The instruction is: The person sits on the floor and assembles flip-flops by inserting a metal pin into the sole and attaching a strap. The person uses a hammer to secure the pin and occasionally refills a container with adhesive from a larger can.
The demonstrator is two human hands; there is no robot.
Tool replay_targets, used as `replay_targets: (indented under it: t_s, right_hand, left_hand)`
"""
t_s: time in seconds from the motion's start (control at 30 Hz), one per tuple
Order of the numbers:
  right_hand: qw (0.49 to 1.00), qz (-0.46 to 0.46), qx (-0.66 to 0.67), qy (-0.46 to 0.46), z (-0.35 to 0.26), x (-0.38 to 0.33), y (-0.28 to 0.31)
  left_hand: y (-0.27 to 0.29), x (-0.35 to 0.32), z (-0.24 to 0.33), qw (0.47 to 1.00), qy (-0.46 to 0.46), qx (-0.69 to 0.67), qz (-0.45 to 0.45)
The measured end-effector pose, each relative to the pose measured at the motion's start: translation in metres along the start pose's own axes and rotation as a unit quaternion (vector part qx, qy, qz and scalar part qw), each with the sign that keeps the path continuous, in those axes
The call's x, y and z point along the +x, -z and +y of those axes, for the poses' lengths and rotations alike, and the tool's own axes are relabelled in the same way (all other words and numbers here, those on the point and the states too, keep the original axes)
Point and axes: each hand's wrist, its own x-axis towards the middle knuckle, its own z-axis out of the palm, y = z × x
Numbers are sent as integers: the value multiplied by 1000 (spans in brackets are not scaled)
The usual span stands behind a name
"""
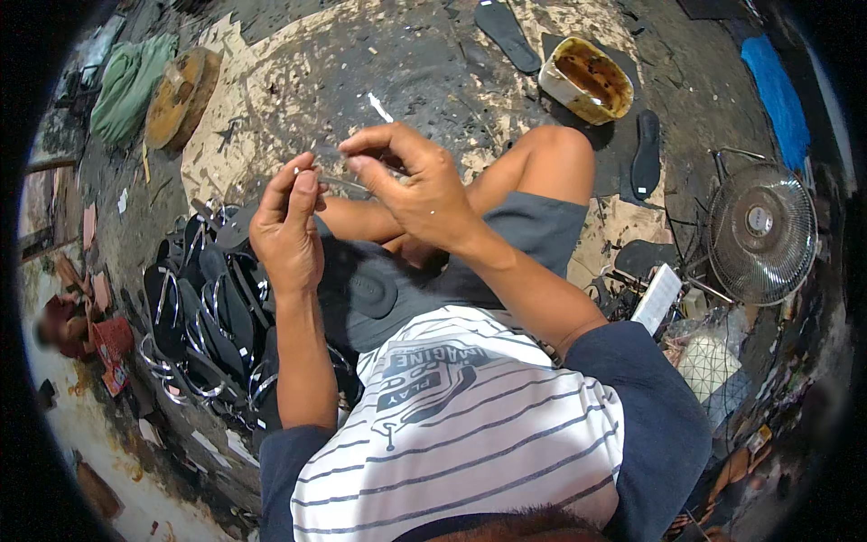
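Observation:
My left hand [287, 226] is raised over my lap, thumb and fingertips pinched together on a thin, shiny strip [345, 185], with a tiny white spot at the fingertips. The strip runs across to my right hand [406, 176], whose fingers curl round its other end. What exactly the strip is, I cannot make out. Below the hands, a small black sole-shaped piece [372, 291] lies on my grey shorts. Beside my left forearm is a heap of black sandals [203, 312] with silvery straps.
A cut-open pale container [587, 81] with brown residue stands ahead, near loose black soles [506, 36]. A standing fan [761, 221] is at the right. Far left lie a round wooden block [181, 99] and green cloth [131, 86]. Another person [68, 330] sits at the left edge.

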Motion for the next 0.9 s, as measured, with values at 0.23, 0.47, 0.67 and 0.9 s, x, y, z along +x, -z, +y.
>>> replay_targets:
  t_s: [0.23,0.47,0.67,0.9]
  right_hand:
    - [991,-28,-53,120,-6,0,-8]
    - [996,-49,-27,65,5,-6,-8]
    - [998,-47,20,46,16,-14,-14]
    - [996,-54,10,70,24,-18,-23]
  left_hand:
    - [-5,-2,-2,1000,16,12,7]
    - [-10,-3,-7,999,-29,38,18]
    - [7,-8,-19,998,-34,53,21]
    - [9,-11,-11,991,-49,101,76]
